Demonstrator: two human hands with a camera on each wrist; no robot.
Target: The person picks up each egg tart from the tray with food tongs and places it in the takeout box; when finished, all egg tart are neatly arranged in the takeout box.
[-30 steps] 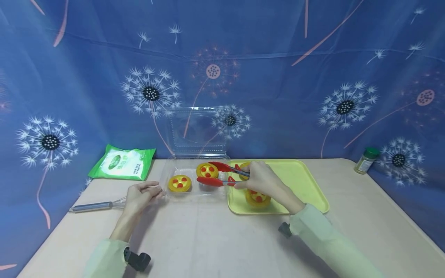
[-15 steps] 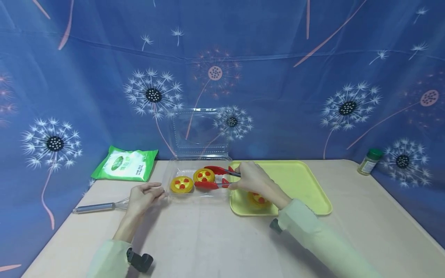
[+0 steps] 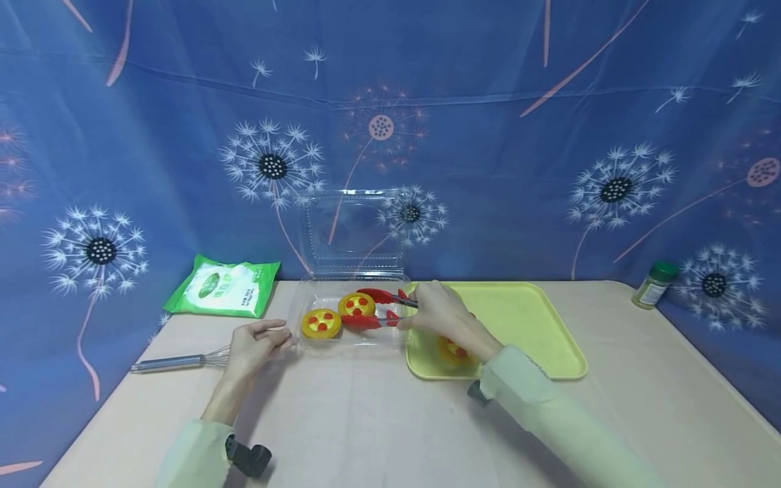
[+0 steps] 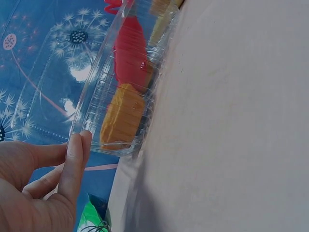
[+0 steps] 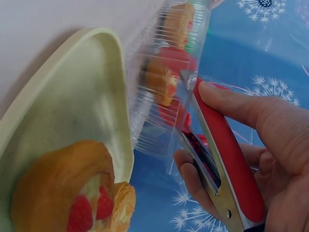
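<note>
My right hand [image 3: 441, 312] grips a pair of red-tipped metal tongs [image 5: 229, 159]. Their red heads stand either side of a yellow tart with red pieces on top [image 3: 356, 305], low inside a clear plastic clamshell box [image 3: 378, 335]. To its left in the box sits a second tart [image 3: 321, 324], seen side-on in the left wrist view. The box's lid [image 3: 350, 227] stands raised at the back. My left hand [image 4: 46, 186] pinches the box's left rim between thumb and fingers. Under my right forearm, partly hidden, tarts [image 5: 63, 188] lie on a yellow tray [image 3: 525, 325].
A green-and-white packet [image 3: 222, 288] lies at the back left, with a whisk [image 3: 173, 363] in front of it, beside my left hand. A green-capped jar [image 3: 655, 285] stands at the far right. A blue patterned cloth [image 3: 488, 169] hangs behind the table.
My right hand has moved left and slightly down with the tongs, bringing the tart lower into the box beside the other one. My left hand has stayed at the box's rim.
</note>
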